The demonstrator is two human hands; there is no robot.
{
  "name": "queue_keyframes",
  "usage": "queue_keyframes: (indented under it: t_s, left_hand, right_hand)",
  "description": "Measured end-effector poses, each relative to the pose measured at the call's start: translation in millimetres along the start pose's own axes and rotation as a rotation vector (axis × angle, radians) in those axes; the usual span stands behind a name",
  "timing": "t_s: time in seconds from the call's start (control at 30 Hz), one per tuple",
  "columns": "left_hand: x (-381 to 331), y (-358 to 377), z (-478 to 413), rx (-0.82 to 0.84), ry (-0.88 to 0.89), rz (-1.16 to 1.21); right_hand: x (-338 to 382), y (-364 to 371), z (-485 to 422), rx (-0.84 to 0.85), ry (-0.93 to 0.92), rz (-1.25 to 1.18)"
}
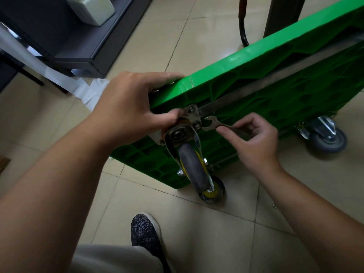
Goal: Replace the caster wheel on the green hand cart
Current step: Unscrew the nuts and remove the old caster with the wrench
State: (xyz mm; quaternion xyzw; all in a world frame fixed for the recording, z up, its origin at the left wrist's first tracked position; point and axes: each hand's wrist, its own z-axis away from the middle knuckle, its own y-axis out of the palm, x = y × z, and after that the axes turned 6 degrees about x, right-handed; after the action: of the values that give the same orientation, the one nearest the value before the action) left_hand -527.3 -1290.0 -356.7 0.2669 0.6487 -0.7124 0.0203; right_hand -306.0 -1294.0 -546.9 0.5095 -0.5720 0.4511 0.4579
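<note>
The green hand cart [256,79] stands tipped on its edge, ribbed underside facing me. A caster wheel [192,166] with a grey tyre and yellow hub hangs from a metal mounting plate [192,115] at the near corner. My left hand [134,107] grips the cart's corner, fingers over the top edge and thumb by the plate. My right hand [254,138] pinches the handle of a small open-end wrench [211,124], whose jaw sits next to a bolt on the plate. A second yellow-hubbed wheel [213,191] lies on the floor behind the caster.
Another grey caster [327,137] is mounted at the cart's right side. A dark shelf unit [78,42] stands at upper left with white paper [59,79] trailing under it. My shoe [145,233] rests on the tiled floor. A dark post [281,14] and black tube [243,36] stand behind the cart.
</note>
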Motion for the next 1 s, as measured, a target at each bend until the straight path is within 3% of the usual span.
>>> queue_keyframes:
  t_s: [0.2,0.37,0.47,0.77,1.0]
  left_hand:
    - [1,0,0,-0.002,0.018,-0.015]
    - [2,1,-1,-0.002,0.017,-0.010]
    - [3,1,-1,-0.002,0.018,-0.005]
    - [2,1,-1,-0.013,0.016,-0.016]
    - [2,1,0,-0.011,0.013,-0.008]
  right_hand:
    - [1,51,34,-0.077,0.308,-0.451]
    - [1,77,57,-0.079,0.534,-0.650]
    - [2,81,58,-0.075,0.579,-0.675]
    - [-12,42,26,-0.053,0.247,-0.257]
    - [3,-2,-8,-0.005,-0.046,0.302]
